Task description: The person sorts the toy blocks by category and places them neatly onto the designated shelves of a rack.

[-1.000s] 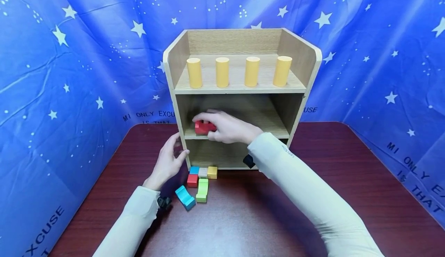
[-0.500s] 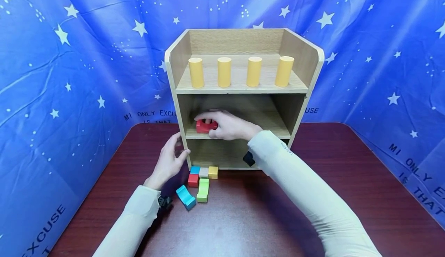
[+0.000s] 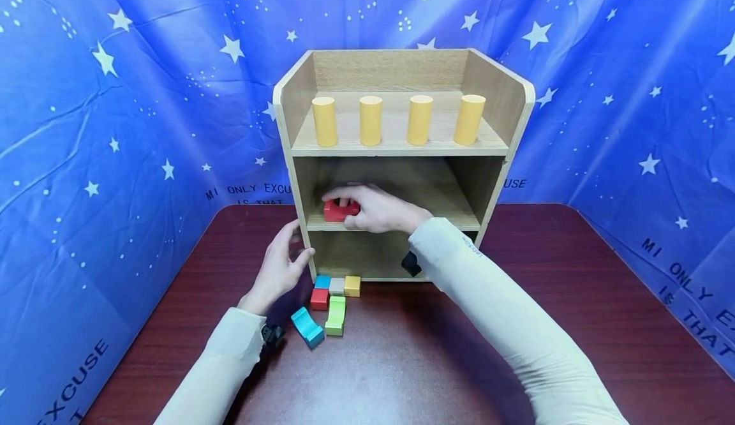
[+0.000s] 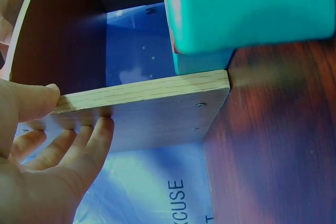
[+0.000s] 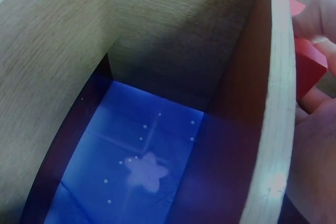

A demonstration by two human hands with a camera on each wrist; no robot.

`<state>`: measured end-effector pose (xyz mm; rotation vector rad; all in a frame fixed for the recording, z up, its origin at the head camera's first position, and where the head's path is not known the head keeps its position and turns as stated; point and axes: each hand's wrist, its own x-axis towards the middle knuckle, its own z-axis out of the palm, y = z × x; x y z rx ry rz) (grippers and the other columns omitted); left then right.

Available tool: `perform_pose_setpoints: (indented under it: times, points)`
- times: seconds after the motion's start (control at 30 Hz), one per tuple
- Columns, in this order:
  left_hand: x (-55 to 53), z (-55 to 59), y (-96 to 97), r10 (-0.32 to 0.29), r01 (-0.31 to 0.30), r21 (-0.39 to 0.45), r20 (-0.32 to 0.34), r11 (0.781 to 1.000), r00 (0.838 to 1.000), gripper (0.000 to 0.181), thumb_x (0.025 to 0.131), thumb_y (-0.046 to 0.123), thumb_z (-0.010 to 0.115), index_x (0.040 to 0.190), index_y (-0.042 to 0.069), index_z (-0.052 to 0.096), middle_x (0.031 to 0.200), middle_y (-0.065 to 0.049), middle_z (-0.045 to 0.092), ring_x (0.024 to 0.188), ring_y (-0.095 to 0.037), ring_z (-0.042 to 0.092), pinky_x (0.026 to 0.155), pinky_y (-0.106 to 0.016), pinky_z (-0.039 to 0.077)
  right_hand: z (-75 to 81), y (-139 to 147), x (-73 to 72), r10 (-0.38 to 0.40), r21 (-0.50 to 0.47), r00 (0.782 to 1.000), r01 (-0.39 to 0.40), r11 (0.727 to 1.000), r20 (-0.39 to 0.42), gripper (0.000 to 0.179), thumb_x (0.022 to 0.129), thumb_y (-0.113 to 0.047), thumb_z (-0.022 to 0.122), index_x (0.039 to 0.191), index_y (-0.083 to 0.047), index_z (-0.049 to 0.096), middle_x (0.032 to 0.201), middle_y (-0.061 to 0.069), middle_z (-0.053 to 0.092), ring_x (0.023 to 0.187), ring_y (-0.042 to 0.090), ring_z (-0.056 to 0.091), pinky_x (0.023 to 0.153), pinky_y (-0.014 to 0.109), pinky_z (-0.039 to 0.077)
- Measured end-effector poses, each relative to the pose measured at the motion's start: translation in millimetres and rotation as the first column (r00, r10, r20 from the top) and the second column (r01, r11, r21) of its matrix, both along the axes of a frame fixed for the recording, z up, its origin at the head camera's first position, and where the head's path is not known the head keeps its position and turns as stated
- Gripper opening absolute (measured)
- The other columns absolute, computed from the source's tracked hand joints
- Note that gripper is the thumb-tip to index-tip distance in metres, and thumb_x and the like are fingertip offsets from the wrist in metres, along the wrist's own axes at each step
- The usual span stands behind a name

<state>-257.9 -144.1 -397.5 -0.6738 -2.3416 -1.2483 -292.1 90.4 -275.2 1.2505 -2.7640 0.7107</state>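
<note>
A red block point(image 3: 335, 213) with a curved notch sits at the left front of the middle shelf point(image 3: 413, 223). My right hand point(image 3: 376, 209) pinches it, thumb at its near right side and fingers over the top. In the right wrist view the red block point(image 5: 310, 66) shows past the shelf's pale front edge point(image 5: 275, 103). My left hand point(image 3: 281, 265) holds the left side panel of the wooden shelf unit low down. In the left wrist view the thumb point(image 4: 39, 100) lies on the panel's front edge point(image 4: 147, 88), with the fingers against its outer face.
On the table before the unit's lower left lie small blue point(image 3: 323, 281), grey point(image 3: 337, 286), yellow point(image 3: 353, 286) and red point(image 3: 319, 298) blocks. Notched teal point(image 3: 307, 328) and green point(image 3: 335, 316) blocks lie nearer. Several yellow cylinders point(image 3: 370, 120) stand along the top shelf.
The red block, slightly tilted a second ago, now lies level on the middle shelf with my right hand still on it. The left hand stays on the side panel.
</note>
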Motion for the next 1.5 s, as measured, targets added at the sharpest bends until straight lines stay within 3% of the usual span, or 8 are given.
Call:
perform_pose_setpoints:
  times: [0.3,0.5,0.9,1.3,1.5]
  points:
    - [0.0,-0.6,0.2,0.001,-0.001,0.004,0.003,1.000,1.000,0.061,0.086,-0.001,0.067,0.140,0.008,0.042,0.124,-0.013,0.055,0.106,-0.027,0.060,0.080,-0.043,0.054,0.2,0,0.2,-0.015,0.012,1.000,0.015,1.000,0.016,0.053,0.083,-0.013,0.063,0.135,-0.018,0.053,0.106,0.000,0.056,0.092,0.014,0.052,0.078,0.029,0.045]
    - [0.1,-0.9,-0.1,0.007,-0.007,0.002,0.005,1.000,1.000,0.061,0.086,-0.001,0.067,0.140,0.008,0.042,0.123,-0.014,0.055,0.106,-0.028,0.060,0.081,-0.044,0.054,2.6,3,2.5,-0.052,-0.010,0.998,0.052,0.999,0.028,0.063,0.081,-0.016,0.068,0.140,-0.016,0.046,0.112,0.003,0.059,0.100,0.014,0.055,0.090,0.030,0.044]
    - [-0.5,-1.1,0.0,-0.006,0.006,0.007,-0.005,1.000,1.000,0.062,0.085,-0.002,0.067,0.141,0.007,0.041,0.123,-0.013,0.055,0.105,-0.027,0.060,0.079,-0.043,0.055,1.8,12,16.2,-0.083,-0.069,0.977,0.071,0.995,-0.199,0.057,0.082,-0.030,0.070,0.133,-0.010,0.053,0.125,0.009,0.056,0.116,0.020,0.050,0.102,0.034,0.039]
    - [-1.8,-1.2,0.4,-0.003,0.003,0.005,-0.010,1.000,1.000,0.061,0.085,-0.001,0.068,0.140,0.007,0.042,0.123,-0.013,0.055,0.104,-0.027,0.061,0.080,-0.044,0.054,-9.3,21,43.0,-0.048,-0.164,0.923,-0.016,0.986,-0.381,0.051,0.084,-0.029,0.067,0.129,-0.009,0.055,0.121,0.003,0.057,0.112,0.015,0.050,0.098,0.033,0.041]
    - [-1.2,-0.8,-0.1,-0.008,0.008,0.007,-0.011,1.000,1.000,0.061,0.086,-0.001,0.068,0.140,0.007,0.042,0.123,-0.014,0.055,0.105,-0.028,0.060,0.080,-0.044,0.055,-18.0,20,58.7,-0.022,-0.181,0.905,-0.062,0.982,-0.424,0.049,0.084,-0.028,0.068,0.127,-0.008,0.056,0.120,0.001,0.055,0.112,0.014,0.049,0.098,0.030,0.040]
